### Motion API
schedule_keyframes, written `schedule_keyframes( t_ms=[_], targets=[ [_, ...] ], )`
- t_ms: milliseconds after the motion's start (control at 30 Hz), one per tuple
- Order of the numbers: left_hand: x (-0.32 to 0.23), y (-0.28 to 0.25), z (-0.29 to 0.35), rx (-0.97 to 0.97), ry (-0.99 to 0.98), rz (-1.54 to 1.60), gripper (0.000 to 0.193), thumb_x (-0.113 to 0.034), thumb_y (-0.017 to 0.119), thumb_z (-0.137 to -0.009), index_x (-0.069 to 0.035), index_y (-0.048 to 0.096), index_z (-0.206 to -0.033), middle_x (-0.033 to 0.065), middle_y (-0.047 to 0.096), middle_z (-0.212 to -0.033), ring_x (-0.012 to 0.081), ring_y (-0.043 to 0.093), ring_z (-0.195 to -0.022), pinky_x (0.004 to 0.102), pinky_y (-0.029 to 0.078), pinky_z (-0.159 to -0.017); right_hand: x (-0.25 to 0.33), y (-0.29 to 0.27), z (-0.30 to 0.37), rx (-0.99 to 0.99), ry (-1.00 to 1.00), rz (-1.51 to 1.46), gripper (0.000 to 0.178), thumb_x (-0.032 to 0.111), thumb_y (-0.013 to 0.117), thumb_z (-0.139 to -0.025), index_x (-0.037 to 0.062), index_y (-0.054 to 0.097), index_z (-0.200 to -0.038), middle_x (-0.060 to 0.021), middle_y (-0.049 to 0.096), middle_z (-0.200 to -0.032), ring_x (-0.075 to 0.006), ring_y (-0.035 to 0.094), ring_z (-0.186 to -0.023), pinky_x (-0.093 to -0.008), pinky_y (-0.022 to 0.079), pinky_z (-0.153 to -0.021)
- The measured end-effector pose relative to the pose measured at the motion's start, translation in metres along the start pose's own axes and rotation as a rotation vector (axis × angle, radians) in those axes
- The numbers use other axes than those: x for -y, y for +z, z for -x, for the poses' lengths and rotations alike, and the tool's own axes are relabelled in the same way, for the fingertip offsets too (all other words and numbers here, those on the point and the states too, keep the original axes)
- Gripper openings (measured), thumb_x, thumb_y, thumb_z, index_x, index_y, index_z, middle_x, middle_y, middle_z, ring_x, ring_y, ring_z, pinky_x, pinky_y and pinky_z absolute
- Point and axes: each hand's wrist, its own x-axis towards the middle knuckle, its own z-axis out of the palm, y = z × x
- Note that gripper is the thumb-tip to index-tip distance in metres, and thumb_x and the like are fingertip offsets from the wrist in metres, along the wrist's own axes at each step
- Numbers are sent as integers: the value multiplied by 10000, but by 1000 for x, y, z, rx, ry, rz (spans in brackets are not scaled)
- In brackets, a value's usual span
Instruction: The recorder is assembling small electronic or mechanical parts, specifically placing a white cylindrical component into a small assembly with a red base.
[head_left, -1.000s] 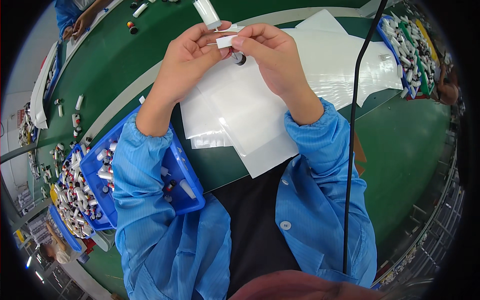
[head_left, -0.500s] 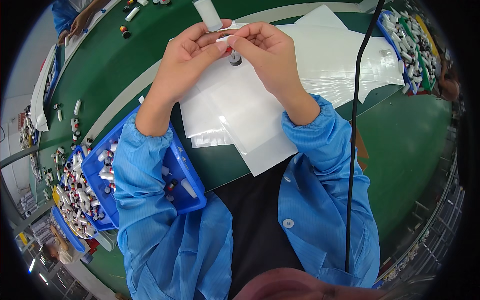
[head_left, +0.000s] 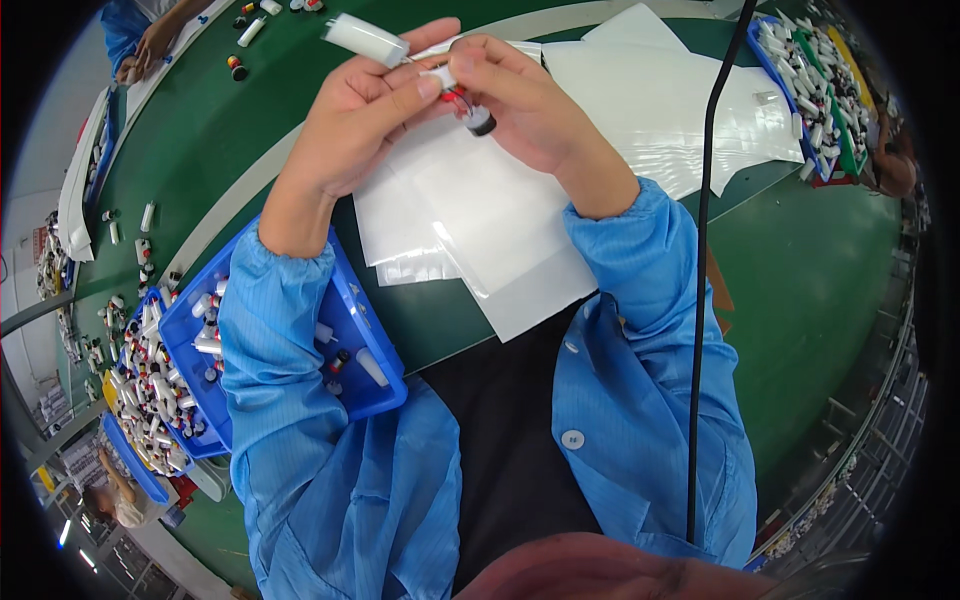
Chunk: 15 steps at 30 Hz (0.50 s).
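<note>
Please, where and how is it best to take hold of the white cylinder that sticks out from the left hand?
Probably around the middle of the white cylinder, coming from the upper left: its long body points that way, free of fingers, while the other end sits against the left hand.

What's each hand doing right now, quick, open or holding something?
Left hand: closed, pinching the white piece, white tube alongside.
Right hand: closed, pinching the same white piece.

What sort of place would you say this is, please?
Probably a factory assembly workshop: there is a long green work surface, blue bins holding white cylindrical parts, and another blue-sleeved person's hand at upper left.
</note>
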Motion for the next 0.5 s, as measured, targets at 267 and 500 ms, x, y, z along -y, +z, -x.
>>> schedule_keyframes(
  t_ms=[267, 500],
  targets=[
    [-84, -120, 38, -532, 129, -585, 411, -83, 745, -881, 37, 591, -1242, 173, 705, -1129, 217, 701, -1006, 308, 556, -890, 6, -4, 29, 195, -375, 1410, 341, -49, 602, -809, -38, 637, -1148, -123, 659, -1085, -287, 619, -855, -335, 510, -833],
    [-123, -259, 138, -812, -319, -1936, 492, -276, 799, -801, 2, 656, -1181, 212, 700, -1151, 309, 692, -1043, 386, 537, -895, -13, 11, 34, 226, -284, 1748, 371, -39, 625, -742, -31, 636, -1113, -136, 598, -1091, -317, 568, -1007, -377, 504, -908]
  ],
)
